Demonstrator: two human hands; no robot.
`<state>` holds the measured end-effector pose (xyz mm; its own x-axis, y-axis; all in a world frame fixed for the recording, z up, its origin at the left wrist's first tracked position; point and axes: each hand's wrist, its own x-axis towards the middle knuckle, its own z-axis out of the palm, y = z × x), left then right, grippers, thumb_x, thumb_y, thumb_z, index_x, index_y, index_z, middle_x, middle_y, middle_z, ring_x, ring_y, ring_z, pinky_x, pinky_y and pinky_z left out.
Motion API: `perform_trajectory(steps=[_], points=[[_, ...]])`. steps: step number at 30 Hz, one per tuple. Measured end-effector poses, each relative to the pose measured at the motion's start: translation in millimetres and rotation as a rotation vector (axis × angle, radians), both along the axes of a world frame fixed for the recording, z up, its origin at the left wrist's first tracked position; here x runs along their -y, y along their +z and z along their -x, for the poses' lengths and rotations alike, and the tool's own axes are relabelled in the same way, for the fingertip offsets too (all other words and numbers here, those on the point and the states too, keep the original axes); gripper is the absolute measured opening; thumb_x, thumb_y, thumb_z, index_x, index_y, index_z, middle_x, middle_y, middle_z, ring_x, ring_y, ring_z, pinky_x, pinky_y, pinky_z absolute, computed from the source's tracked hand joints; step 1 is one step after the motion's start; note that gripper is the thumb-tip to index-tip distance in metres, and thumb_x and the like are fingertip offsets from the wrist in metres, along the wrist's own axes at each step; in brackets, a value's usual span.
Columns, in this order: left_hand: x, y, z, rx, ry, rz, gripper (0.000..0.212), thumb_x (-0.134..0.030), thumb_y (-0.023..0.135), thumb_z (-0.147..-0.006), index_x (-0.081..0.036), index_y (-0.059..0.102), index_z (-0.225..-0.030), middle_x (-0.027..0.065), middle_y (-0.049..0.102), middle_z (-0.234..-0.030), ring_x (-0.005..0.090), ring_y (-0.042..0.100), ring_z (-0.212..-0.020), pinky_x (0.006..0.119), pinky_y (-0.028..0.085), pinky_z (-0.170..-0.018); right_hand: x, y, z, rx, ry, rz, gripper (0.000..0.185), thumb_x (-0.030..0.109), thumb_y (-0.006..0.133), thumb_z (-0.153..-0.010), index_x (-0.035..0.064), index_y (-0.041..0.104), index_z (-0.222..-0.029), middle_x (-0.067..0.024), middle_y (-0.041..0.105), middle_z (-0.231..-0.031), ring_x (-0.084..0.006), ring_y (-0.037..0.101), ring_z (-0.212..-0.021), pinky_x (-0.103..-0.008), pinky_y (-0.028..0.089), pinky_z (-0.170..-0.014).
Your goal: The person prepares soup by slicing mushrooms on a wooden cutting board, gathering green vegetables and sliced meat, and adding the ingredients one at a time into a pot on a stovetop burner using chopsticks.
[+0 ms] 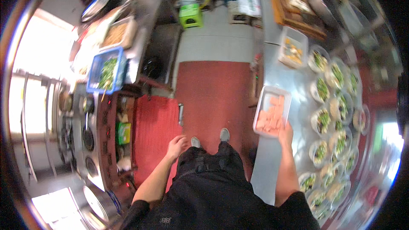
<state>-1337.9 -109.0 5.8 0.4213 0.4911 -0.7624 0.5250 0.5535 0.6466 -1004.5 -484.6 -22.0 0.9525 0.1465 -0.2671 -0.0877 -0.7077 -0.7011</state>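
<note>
My right hand (285, 134) is at the near right corner of a white plastic tub (290, 97) on the steel counter. Inside the tub lie pink, sausage-like pieces (271, 116); the fingers reach over the rim, and whether they hold a piece cannot be told. My left hand (177, 147) hangs over the floor mat, fingers loosely curled, holding nothing that shows. To the right of the tub stand several clear round bowls (320, 119) filled with pale food and green vegetables.
Farther up the steel counter (271, 60) are a white tub of yellow pieces (293, 52) and a wooden chopping board (297, 9). At left, a blue basket of greens (108, 73) stands near a stove (92, 143). A green stool (190, 16) is on the floor ahead.
</note>
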Motion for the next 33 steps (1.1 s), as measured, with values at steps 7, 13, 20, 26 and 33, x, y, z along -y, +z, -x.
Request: perform_trajectory(steps=[7,13,20,26,33], points=[[27,-7,10,0.018,-0.169,-0.250,0.101,-0.044,0.071,-0.087,-0.005,0.007,-0.156,0.0246,0.043,-0.142,0.0311,0.045,-0.131,0.041,0.040,-0.106,-188,15,118,-0.207,0.648,-0.128,0.034,0.024,0.052,-0.097,0.0060,0.062,-0.124,-0.0206,0.067,-0.115,-0.0342,0.064,-0.108,-0.0401,0.050,-0.093],[-36,46,101,0.145,0.199,0.030,0.105,-0.054,0.061,-0.089,-0.016,-0.010,-0.155,0.0114,0.041,-0.149,0.0306,0.043,-0.134,0.056,0.041,-0.098,-319,64,190,-0.120,0.954,-0.183,0.030,0.025,0.050,-0.097,0.0089,0.060,-0.119,-0.0252,0.066,-0.103,-0.0437,0.064,-0.099,-0.0504,0.051,-0.083],[-91,79,172,0.497,0.538,-0.039,0.093,-0.041,0.067,-0.087,-0.012,0.009,-0.155,0.0119,0.043,-0.143,0.0244,0.047,-0.127,0.043,0.041,-0.104,-439,108,278,-0.011,1.180,-0.039,0.024,0.027,0.049,-0.096,0.0107,0.058,-0.112,-0.0255,0.067,-0.092,-0.0468,0.064,-0.089,-0.0544,0.050,-0.077],[-172,46,267,0.591,0.751,-0.169,0.067,-0.004,0.053,-0.074,-0.003,0.037,-0.139,0.0093,0.053,-0.129,0.0201,0.055,-0.115,0.034,0.045,-0.100,-539,121,379,0.166,1.311,-0.101,0.037,0.024,0.058,-0.093,0.0054,0.055,-0.125,-0.0227,0.066,-0.110,-0.0385,0.064,-0.102,-0.0467,0.050,-0.087],[-240,74,355,0.603,0.856,-0.335,0.077,-0.004,0.056,-0.079,-0.001,0.023,-0.149,0.0141,0.049,-0.135,0.0232,0.051,-0.123,0.036,0.044,-0.103,-669,172,510,0.444,1.688,-0.395,0.050,0.014,0.066,-0.086,0.0009,0.050,-0.132,-0.0198,0.062,-0.116,-0.0377,0.061,-0.104,-0.0444,0.050,-0.090]])
